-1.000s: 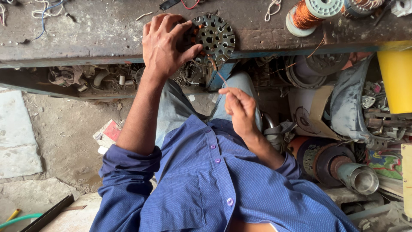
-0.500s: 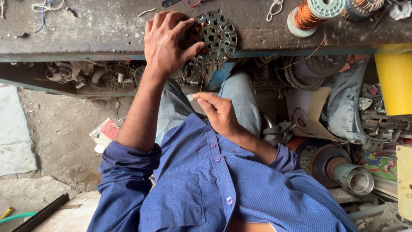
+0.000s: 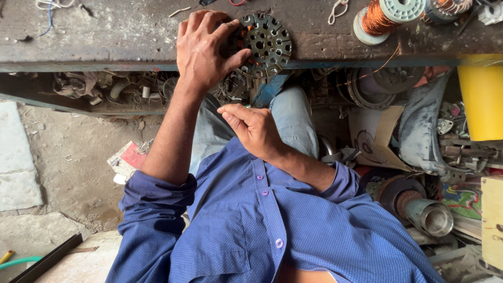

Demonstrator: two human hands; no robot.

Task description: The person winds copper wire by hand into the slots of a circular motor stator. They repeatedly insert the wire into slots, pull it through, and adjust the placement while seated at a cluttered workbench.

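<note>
A round dark metal stator disc (image 3: pixel 267 44) with many holes and copper windings lies at the front edge of the worn workbench (image 3: pixel 105 36). My left hand (image 3: pixel 201 50) grips its left side, fingers spread over the rim. My right hand (image 3: pixel 251 126) hovers lower, above my lap in jeans, with thumb and fingers pinched together. No wire shows between them. A spool of copper wire (image 3: pixel 380 18) stands on the bench to the right of the disc.
A yellow container (image 3: pixel 482 99) sits at the right. A metal cylinder (image 3: pixel 427 215), cardboard (image 3: pixel 377 136) and motor parts crowd the floor on my right. Scrap parts (image 3: pixel 99 89) fill the shelf under the bench. Bare concrete floor (image 3: pixel 63 152) lies at the left.
My right hand has moved left and a little closer to my chest, fingers closing into a pinch. My left hand has stayed on the disc.
</note>
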